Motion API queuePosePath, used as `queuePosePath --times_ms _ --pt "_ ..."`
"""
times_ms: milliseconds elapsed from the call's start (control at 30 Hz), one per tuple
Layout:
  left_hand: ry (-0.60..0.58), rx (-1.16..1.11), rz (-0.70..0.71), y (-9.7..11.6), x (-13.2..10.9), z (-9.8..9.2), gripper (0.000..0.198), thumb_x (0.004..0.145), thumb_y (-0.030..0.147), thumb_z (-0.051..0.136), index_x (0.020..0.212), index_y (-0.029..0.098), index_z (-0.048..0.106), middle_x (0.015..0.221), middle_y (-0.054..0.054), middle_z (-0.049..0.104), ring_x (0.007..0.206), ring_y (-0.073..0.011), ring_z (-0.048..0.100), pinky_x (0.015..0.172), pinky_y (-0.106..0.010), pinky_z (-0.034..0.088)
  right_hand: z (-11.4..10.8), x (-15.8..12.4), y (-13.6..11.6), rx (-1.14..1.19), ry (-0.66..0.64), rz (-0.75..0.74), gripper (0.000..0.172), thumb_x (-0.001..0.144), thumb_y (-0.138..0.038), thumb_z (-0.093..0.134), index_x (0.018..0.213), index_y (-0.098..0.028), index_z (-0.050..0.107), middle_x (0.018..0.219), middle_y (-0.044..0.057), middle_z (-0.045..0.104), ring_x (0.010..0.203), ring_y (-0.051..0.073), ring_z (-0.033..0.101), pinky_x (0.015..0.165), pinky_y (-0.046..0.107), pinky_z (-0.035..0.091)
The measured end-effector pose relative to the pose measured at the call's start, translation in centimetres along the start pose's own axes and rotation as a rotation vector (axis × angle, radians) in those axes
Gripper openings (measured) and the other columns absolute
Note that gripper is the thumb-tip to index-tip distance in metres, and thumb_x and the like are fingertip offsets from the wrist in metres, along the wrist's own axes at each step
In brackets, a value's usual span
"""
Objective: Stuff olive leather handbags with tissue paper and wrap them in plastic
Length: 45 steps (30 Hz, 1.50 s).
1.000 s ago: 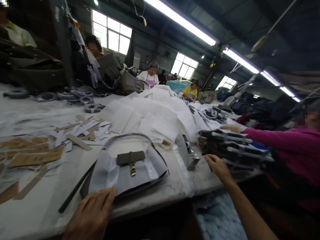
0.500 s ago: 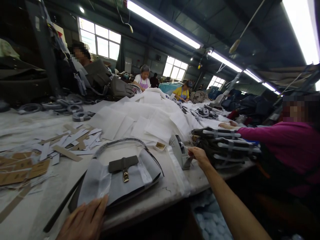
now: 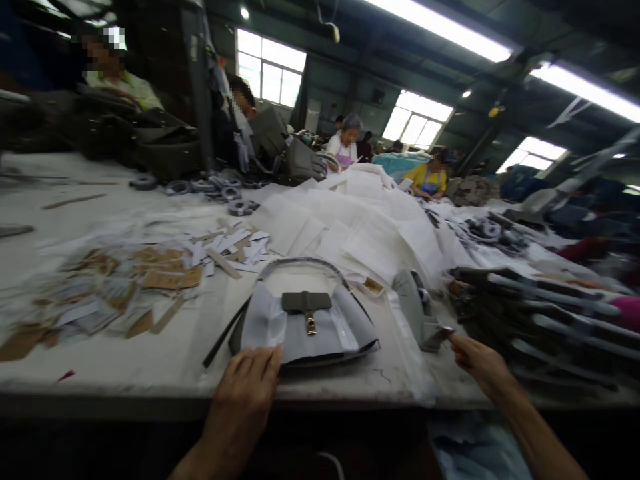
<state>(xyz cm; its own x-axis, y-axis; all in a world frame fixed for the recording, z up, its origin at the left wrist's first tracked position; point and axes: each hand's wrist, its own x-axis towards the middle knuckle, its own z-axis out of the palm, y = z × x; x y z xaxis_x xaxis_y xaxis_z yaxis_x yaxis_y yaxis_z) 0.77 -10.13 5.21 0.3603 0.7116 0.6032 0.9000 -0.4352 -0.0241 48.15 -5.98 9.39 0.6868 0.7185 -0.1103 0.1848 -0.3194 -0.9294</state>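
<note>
A grey handbag (image 3: 320,340) lies on the table, covered with pale wrapping held by clear tape strips. Its dark flap (image 3: 306,301) and gold clasp (image 3: 311,323) show, and a wrapped handle (image 3: 300,261) arches behind. My left hand (image 3: 247,383) rests on the bag's lower left edge, fingers stretched out over the wrapping, thumb hidden. To the right stands a grey tape dispenser (image 3: 413,310). My right hand (image 3: 483,363) is at its front end, thumb and finger pinched on a short end of tape (image 3: 443,331); motion blurs it somewhat.
White sheets (image 3: 350,213) are heaped behind the bag. Paper strips (image 3: 233,247) and brown tags (image 3: 170,273) lie left. Dark wrapped bags (image 3: 530,327) are stacked right, beside a co-worker's pink sleeve (image 3: 627,312). The table's front edge (image 3: 125,390) runs nearby. Other people work farther back.
The view has swung left, so the bag and dispenser appear farther right. My right hand has drawn slightly away from the dispenser with the tape end. My left hand stays on the bag.
</note>
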Motion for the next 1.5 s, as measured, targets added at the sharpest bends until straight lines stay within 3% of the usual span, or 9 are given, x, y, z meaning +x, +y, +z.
queuePosePath --times_ms 167,300,467,600,700,900,1200,1367,1500 --pt "0.016 -0.046 -0.057 0.6 0.1 0.1 0.038 0.089 0.001 0.043 0.119 0.011 0.063 0.108 -0.009 0.068 0.098 -0.0222 0.061 0.1 -0.041 0.041 -2.8 2.8 0.7 -0.649 -0.123 -0.084 0.019 0.045 -0.042 0.07 0.045 -0.025 0.062 0.058 0.013 0.066 0.058 0.03 0.063 0.056 0.04 0.049" --pt "0.024 -0.069 -0.077 0.6 -0.1 0.2 0.038 0.089 0.001 0.041 0.12 0.012 0.061 0.107 -0.008 0.067 0.099 -0.0214 0.061 0.099 -0.04 0.043 -1.7 0.7 -0.5 -0.639 -0.19 -0.091 0.023 0.053 -0.052 0.066 0.049 -0.03 0.067 0.065 0.013 0.071 0.064 0.033 0.068 0.063 0.042 0.053" --pt "0.001 -0.081 -0.059 0.4 -0.1 0.4 0.041 0.087 0.001 0.043 0.123 0.01 0.058 0.109 -0.009 0.066 0.1 -0.0225 0.061 0.098 -0.042 0.045 6.5 -7.5 -9.1 -0.567 -0.55 -0.478 0.04 0.069 -0.06 0.065 0.073 -0.022 0.074 0.071 0.005 0.07 0.069 0.023 0.065 0.065 0.029 0.053" --pt "0.012 -0.091 -0.064 0.5 -0.1 0.3 0.04 0.087 0.002 0.041 0.123 0.01 0.058 0.109 -0.01 0.066 0.099 -0.0229 0.061 0.098 -0.042 0.045 15.9 -14.2 -15.5 -0.629 -1.066 -0.806 0.024 0.085 -0.041 0.061 0.077 -0.021 0.073 0.078 0.001 0.072 0.075 0.017 0.064 0.072 0.024 0.048" --pt "0.024 -0.114 -0.07 0.6 0.1 0.0 0.041 0.087 0.001 0.039 0.123 0.009 0.058 0.109 -0.011 0.066 0.1 -0.0231 0.061 0.098 -0.042 0.044 22.2 -17.0 -17.4 -0.824 -1.238 -1.074 0.011 0.082 -0.027 0.065 0.077 -0.023 0.074 0.074 -0.002 0.072 0.069 0.015 0.063 0.07 0.024 0.044" --pt "0.07 -0.122 -0.09 0.5 0.1 0.2 0.04 0.091 0.003 0.033 0.119 0.008 0.06 0.105 -0.011 0.067 0.097 -0.0249 0.061 0.097 -0.042 0.042 30.5 -18.4 -17.2 -1.4 -1.309 -1.497 0.008 0.078 -0.03 0.077 0.077 -0.022 0.074 0.075 0.002 0.075 0.071 0.018 0.066 0.081 0.032 0.038" --pt "0.051 -0.157 -0.081 0.2 -0.5 0.7 0.042 0.093 0.004 0.03 0.124 0.007 0.057 0.111 -0.012 0.067 0.104 -0.024 0.059 0.102 -0.041 0.037 34.9 -18.0 -17.1 -1.489 -1.354 -1.891 0.034 0.074 -0.045 0.08 0.058 -0.018 0.066 0.065 0.004 0.071 0.064 0.018 0.061 0.074 0.034 0.033" --pt "0.019 -0.146 -0.08 0.3 -0.6 1.0 0.041 0.091 0.003 0.034 0.126 0.008 0.056 0.112 -0.012 0.066 0.106 -0.0236 0.059 0.103 -0.042 0.039 35.6 -16.9 -17.2 -1.383 -1.397 -1.797 0.032 0.067 -0.04 0.085 0.056 -0.019 0.064 0.062 0.001 0.068 0.067 0.018 0.06 0.079 0.033 0.034" --pt "0.001 -0.176 -0.081 0.2 -0.3 0.8 0.038 0.093 0.005 0.035 0.123 0.011 0.057 0.106 -0.009 0.065 0.102 -0.022 0.059 0.107 -0.045 0.037 35.0 -14.7 -18.1 -1.191 -1.116 -1.511 0.027 0.06 -0.027 0.091 0.075 -0.019 0.07 0.084 0.004 0.072 0.087 0.022 0.063 0.086 0.033 0.036"
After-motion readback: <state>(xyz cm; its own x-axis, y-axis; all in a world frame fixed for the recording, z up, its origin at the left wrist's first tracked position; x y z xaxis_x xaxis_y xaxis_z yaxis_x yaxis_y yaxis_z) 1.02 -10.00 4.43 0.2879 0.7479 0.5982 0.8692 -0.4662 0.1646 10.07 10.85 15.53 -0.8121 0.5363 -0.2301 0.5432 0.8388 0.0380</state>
